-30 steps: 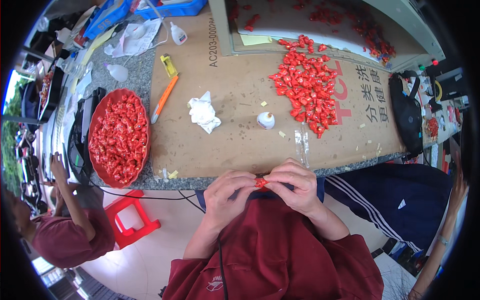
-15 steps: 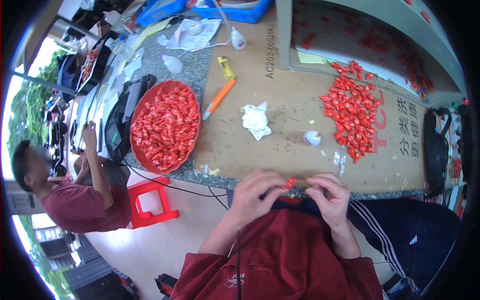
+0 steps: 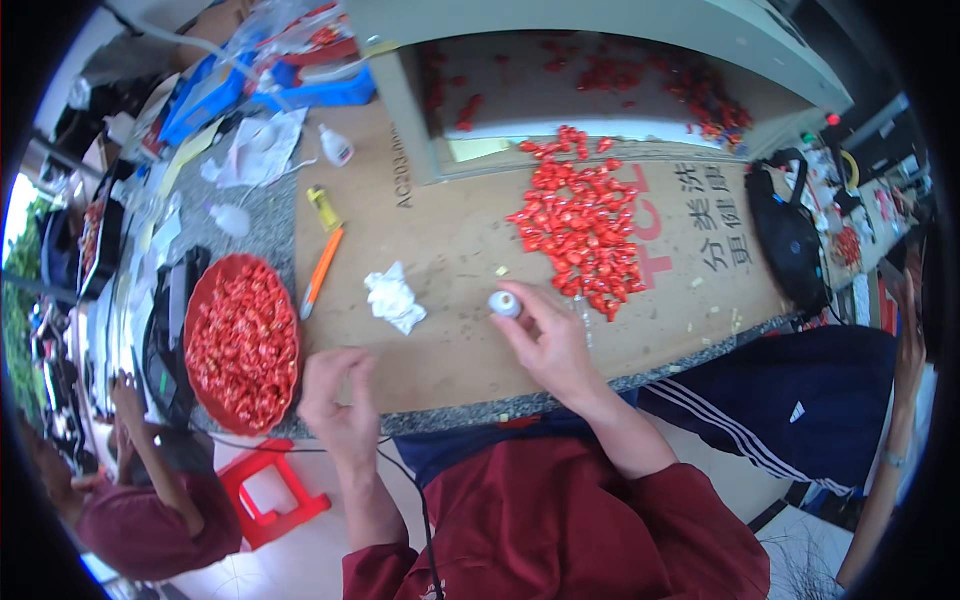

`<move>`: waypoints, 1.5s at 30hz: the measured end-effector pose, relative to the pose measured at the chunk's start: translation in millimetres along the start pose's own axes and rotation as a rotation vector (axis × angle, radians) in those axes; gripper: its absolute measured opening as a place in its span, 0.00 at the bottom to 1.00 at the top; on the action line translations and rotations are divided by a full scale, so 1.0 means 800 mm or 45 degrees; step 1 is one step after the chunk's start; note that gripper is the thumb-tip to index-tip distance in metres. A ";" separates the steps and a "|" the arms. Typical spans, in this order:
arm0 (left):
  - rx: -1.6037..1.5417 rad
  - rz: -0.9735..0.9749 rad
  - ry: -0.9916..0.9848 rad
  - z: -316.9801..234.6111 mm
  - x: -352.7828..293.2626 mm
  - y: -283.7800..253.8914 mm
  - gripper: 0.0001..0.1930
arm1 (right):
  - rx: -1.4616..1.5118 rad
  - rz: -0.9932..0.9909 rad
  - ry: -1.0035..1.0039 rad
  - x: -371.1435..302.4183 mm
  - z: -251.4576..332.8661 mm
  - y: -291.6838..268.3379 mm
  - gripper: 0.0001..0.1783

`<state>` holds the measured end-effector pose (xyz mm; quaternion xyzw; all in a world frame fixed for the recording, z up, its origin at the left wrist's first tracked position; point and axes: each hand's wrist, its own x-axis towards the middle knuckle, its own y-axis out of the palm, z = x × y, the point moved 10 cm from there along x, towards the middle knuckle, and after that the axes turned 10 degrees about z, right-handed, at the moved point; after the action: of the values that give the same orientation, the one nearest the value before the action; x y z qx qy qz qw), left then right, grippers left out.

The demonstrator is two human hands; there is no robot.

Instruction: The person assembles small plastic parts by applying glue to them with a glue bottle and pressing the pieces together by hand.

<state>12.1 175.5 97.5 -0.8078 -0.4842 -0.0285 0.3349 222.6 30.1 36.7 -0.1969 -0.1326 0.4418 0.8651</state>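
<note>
My right hand (image 3: 552,345) reaches over the cardboard, its thumb and fingers closed round a small white squeeze bottle (image 3: 505,304). Curled shut, my left hand (image 3: 338,392) hovers by the table's front edge, just right of a red scalloped bowl (image 3: 292,335). Whatever its fingertips pinch, if anything, is hidden. Small shiny red pieces (image 3: 240,350) fill that bowl. Beyond my right hand lies a loose pile of similar red pieces (image 3: 580,220). A crumpled white tissue (image 3: 395,298) rests between my two hands, slightly farther back.
An orange cutter knife (image 3: 322,275) and a yellow lighter-like object (image 3: 324,208) lie near the bowl. White squeeze bottles (image 3: 336,147) stand farther back. A grey shelf (image 3: 405,120) borders the cardboard (image 3: 450,240). Another person (image 3: 150,510) sits left; a black bag (image 3: 785,235) lies right.
My hands have parted from above my lap. The right has taken hold of the white bottle; the left has moved toward the bowl, its red piece out of sight. The view has turned right.
</note>
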 end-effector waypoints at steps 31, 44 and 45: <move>-1.548 0.735 -0.529 -0.020 -0.075 0.218 0.17 | 0.331 -0.159 -0.221 -0.065 0.000 -0.031 0.20; -1.406 0.654 -0.559 0.011 -0.081 0.188 0.14 | 0.278 -0.068 -0.072 -0.096 -0.007 -0.053 0.18; -1.400 0.643 -0.563 0.015 -0.081 0.187 0.14 | 0.284 -0.057 -0.074 -0.095 -0.005 -0.055 0.18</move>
<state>93.9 87.0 -12.5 -0.9375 -0.2515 -0.0255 -0.2392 212.0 -56.2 49.4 -0.0835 -0.1118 0.4398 0.8872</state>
